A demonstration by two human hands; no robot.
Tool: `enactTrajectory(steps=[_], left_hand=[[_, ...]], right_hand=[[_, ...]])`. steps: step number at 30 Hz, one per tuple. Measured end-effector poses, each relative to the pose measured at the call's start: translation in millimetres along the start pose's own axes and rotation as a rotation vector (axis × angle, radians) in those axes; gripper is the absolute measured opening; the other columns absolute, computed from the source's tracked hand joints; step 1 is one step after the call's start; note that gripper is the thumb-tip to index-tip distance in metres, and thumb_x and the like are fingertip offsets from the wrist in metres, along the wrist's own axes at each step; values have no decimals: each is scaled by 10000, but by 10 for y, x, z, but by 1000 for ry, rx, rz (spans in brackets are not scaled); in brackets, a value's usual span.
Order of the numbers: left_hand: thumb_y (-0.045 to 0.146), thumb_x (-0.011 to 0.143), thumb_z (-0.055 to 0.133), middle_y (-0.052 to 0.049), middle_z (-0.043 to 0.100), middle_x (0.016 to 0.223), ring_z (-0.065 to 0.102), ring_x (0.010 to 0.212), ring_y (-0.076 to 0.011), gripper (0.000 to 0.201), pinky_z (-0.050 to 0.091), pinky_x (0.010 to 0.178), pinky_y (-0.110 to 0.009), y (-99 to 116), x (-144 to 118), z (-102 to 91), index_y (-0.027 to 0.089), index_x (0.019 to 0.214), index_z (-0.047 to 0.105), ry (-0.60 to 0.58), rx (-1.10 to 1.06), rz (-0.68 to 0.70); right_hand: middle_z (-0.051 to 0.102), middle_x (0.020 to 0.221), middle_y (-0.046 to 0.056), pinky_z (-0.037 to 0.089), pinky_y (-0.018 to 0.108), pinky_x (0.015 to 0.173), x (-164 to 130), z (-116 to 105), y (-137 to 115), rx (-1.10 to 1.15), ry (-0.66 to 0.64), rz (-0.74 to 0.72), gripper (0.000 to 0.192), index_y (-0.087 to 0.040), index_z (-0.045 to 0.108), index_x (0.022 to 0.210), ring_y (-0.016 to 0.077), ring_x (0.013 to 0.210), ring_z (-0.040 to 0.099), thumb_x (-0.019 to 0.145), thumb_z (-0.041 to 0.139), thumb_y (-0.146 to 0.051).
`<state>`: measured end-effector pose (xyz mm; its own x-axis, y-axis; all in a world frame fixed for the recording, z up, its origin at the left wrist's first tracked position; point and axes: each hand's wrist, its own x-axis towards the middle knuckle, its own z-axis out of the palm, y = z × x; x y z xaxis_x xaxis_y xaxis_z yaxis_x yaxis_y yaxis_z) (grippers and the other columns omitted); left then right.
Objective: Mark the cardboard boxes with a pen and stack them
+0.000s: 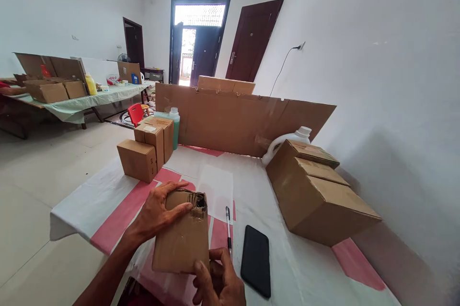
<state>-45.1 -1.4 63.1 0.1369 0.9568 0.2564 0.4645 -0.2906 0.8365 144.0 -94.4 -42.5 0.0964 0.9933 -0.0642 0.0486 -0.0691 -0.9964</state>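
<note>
In the head view, a small brown cardboard box (181, 241) is held between both hands above the near part of the table. Its far right corner is torn and crumpled, with a dark hole showing. My left hand (160, 210) grips the far left part, its thumb lying across the top face close to the torn corner. The near right corner is pinched by my right hand (219, 277), thumb on the face and fingers curled at the side. A clear pen (228, 229) with a black grip lies just right of the box. Beside it rests a black phone (256, 260).
Several cardboard boxes (136, 159) stand at the left, by a green bottle (175, 128). More boxes (316, 200) and a white jug (287, 143) are at the right. A cardboard panel (223, 119) closes off the back. White paper (217, 191) lies on the tablecloth.
</note>
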Motion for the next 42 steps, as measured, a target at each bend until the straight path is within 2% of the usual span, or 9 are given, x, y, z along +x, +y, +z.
enactTrajectory(steps=[4,7,10,19,23,25,27,34,42], left_hand=[[471,911,700,-13,731,1208,629,1191,-256,366,463,1061,-391,-26,-3,-45,341,1251,734,-50,4,18],[482,910,702,-13,722,1140,662,1096,-234,331,500,984,-359,-57,-11,-52,331,1200,755,-55,-37,4],[472,904,715,-16,720,1113,661,1093,-236,314,496,989,-362,-60,-24,-34,323,1176,763,-36,-41,6],[431,904,729,-35,732,1119,678,1067,-231,293,506,958,-339,-1,-66,-14,282,1153,767,-22,-77,3],[435,953,665,-46,743,1114,680,1059,-233,266,499,966,-343,-34,-45,1,263,1127,771,-6,-69,37],[424,970,642,-44,746,1125,678,1065,-233,259,493,973,-343,-45,-37,6,263,1129,768,-5,-60,51],[413,979,630,-39,745,1138,675,1074,-231,251,487,977,-341,-46,-37,8,267,1133,765,7,-53,52],[385,991,611,-54,733,1127,662,1082,-227,261,481,990,-340,-29,-93,-10,247,1154,761,-12,-76,70],[400,1008,590,-65,716,1118,649,1088,-239,284,483,1000,-371,-46,-143,7,279,1210,748,-22,-50,90]], right_hand=[[656,625,43,382,265,420,349,-387,44,-223,37,12,654,-223,565,857,189,466,615,946,271,-800],[682,691,83,440,322,602,716,-669,97,-827,114,81,459,-221,564,809,251,658,682,1003,409,-607],[733,842,170,406,342,624,975,-766,225,-1022,86,192,269,-190,603,830,325,809,720,963,566,-421],[658,690,49,410,300,595,1119,-830,426,-764,-16,183,271,-234,495,680,213,674,636,926,541,-339],[616,650,-30,380,252,454,967,-819,-14,-45,79,94,347,-252,482,815,152,503,564,885,592,-574],[659,686,-29,407,230,456,844,-737,-329,339,143,3,364,-247,535,876,145,530,604,790,758,-522],[709,758,-3,466,231,502,714,-586,-612,473,138,-105,318,-237,619,940,149,600,656,804,791,-468],[711,853,20,509,237,586,483,15,-847,261,21,-411,161,-230,735,1029,124,674,640,985,654,-361],[713,911,25,551,283,735,481,12,-866,-6,31,-483,118,-252,738,1016,175,846,686,989,654,-330]])
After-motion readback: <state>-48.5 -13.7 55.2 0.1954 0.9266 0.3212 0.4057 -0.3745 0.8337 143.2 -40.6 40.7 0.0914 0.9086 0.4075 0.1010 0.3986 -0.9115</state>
